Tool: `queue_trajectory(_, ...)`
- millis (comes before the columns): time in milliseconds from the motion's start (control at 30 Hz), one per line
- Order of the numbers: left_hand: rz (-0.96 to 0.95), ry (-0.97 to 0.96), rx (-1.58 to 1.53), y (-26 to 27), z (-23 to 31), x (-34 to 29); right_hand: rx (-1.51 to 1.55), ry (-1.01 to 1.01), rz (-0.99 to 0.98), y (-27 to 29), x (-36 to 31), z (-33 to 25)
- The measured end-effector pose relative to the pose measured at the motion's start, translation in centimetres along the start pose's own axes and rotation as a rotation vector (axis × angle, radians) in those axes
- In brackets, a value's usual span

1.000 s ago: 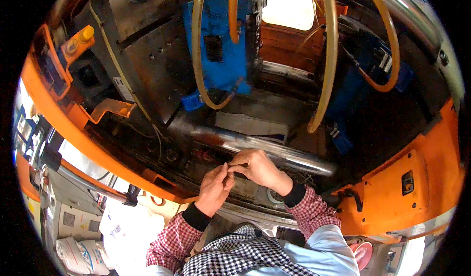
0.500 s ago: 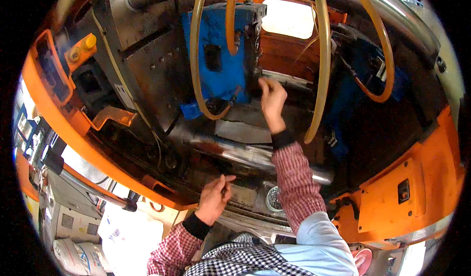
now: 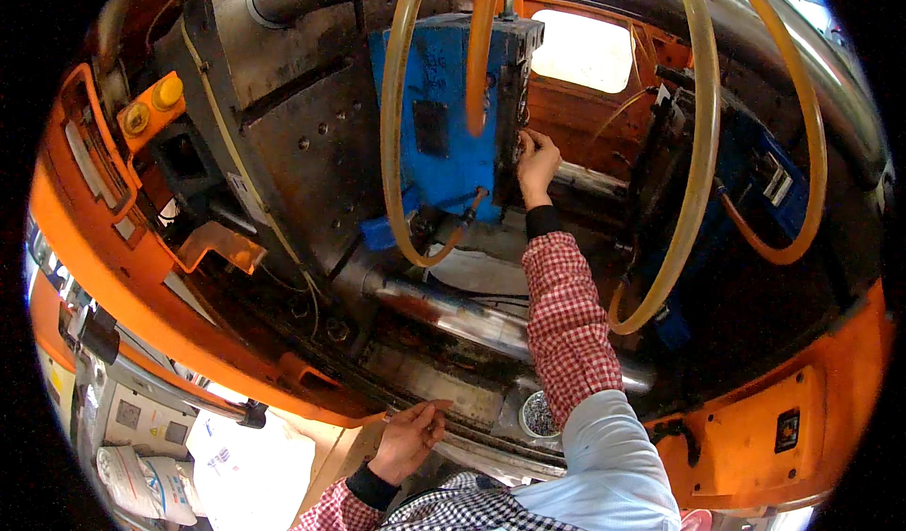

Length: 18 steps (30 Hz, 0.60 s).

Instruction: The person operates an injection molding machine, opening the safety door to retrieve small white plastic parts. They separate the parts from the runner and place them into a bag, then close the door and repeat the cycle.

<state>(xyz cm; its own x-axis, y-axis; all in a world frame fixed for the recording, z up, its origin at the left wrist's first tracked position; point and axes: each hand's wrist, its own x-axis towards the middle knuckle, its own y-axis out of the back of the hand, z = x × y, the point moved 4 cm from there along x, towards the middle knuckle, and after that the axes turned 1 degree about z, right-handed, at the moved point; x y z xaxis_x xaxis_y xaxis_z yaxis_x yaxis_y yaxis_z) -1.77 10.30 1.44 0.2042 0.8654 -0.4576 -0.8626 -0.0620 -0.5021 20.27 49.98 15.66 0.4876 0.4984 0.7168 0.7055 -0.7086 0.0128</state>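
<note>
My right hand (image 3: 538, 168) reaches in to the inner face of a blue mould block (image 3: 448, 144). Its fingers are pinched together at the dark, uneven face; whatever they hold there is too small to make out. Lower down, my left hand (image 3: 408, 444) is held over the front ledge of the machine, palm turned inward. The fingers are curled with the index finger pointing right, and anything inside them is hidden. Below my right forearm stands a round white tub (image 3: 538, 416) filled with small, shiny metal-like pieces.
Looped yellowish hoses (image 3: 703, 153) hang around my right arm. A second blue mould half (image 3: 764, 182) faces the first from the right. A steel bar (image 3: 444, 309) crosses below. Orange machine covers (image 3: 755, 427) frame the opening, and a white bag (image 3: 250, 465) lies lower left.
My right hand has gone from beside the mould block to touching its inner face. My left hand is lower in the picture. The whole view has shifted, with the mould appearing farther right.
</note>
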Motion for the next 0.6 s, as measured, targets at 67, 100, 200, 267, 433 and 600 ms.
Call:
queue_trajectory(67, -0.019, -0.014, 0.023, 0.2, 0.0, 0.1, 0.012, -0.024, 0.0, -0.2, 0.2, 0.0)
queue_trajectory(100, -0.027, -0.012, 0.033, 0.3, 0.0, 0.2, 0.017, -0.037, 0.001, -0.2, 0.3, 0.1)
queue_trajectory(200, -0.024, 0.0, 0.059, 0.1, 0.2, 0.2, -0.001, 0.027, -0.019, -0.1, 0.7, 0.1)
queue_trajectory(267, -0.026, 0.002, 0.065, 0.2, 0.1, 0.2, 0.002, -0.022, -0.043, -0.1, 0.6, 0.3)
queue_trajectory(433, -0.029, 0.036, 0.029, 0.7, -0.2, 0.1, -0.086, 0.093, -0.011, 0.0, 0.6, 0.5)
queue_trajectory(600, 0.012, -0.01, 0.02, 1.3, -0.2, -0.6, -0.145, 0.097, -0.048, -0.5, -0.2, -1.2)
